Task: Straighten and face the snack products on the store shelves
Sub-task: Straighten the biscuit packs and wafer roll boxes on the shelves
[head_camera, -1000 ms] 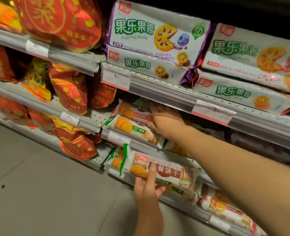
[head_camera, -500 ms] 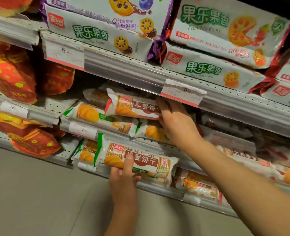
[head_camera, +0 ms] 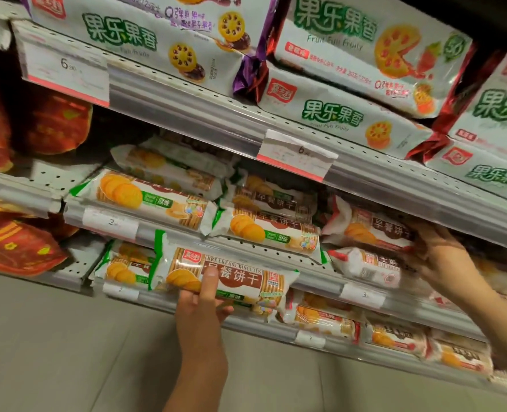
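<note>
Your left hand (head_camera: 200, 304) grips a green-edged biscuit pack (head_camera: 225, 276), thumb across its front; your right hand (head_camera: 442, 257) grasps a red-edged biscuit pack (head_camera: 371, 228) on the shelf (head_camera: 246, 245).

price tags (head_camera: 298, 156) too blurred.
</note>
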A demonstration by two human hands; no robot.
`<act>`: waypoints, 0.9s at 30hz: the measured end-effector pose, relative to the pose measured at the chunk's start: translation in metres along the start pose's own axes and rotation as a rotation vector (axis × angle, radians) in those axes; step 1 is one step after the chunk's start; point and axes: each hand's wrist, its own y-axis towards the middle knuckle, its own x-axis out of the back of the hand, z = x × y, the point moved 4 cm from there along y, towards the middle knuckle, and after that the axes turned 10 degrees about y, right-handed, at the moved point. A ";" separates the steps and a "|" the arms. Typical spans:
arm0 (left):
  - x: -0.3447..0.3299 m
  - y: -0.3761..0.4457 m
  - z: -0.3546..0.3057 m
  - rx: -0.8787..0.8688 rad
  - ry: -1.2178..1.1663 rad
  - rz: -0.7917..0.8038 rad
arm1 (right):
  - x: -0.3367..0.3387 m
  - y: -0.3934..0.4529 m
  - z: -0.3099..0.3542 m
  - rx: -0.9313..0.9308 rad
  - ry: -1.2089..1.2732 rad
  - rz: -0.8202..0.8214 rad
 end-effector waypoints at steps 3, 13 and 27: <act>0.007 0.002 -0.003 -0.023 0.030 0.019 | -0.003 0.001 -0.009 -0.046 -0.082 0.102; 0.032 0.010 -0.016 -0.044 -0.041 0.052 | 0.000 -0.013 0.090 0.205 -0.104 -0.007; 0.033 -0.014 -0.040 -0.079 -0.224 0.157 | -0.047 -0.044 0.308 0.705 0.307 0.210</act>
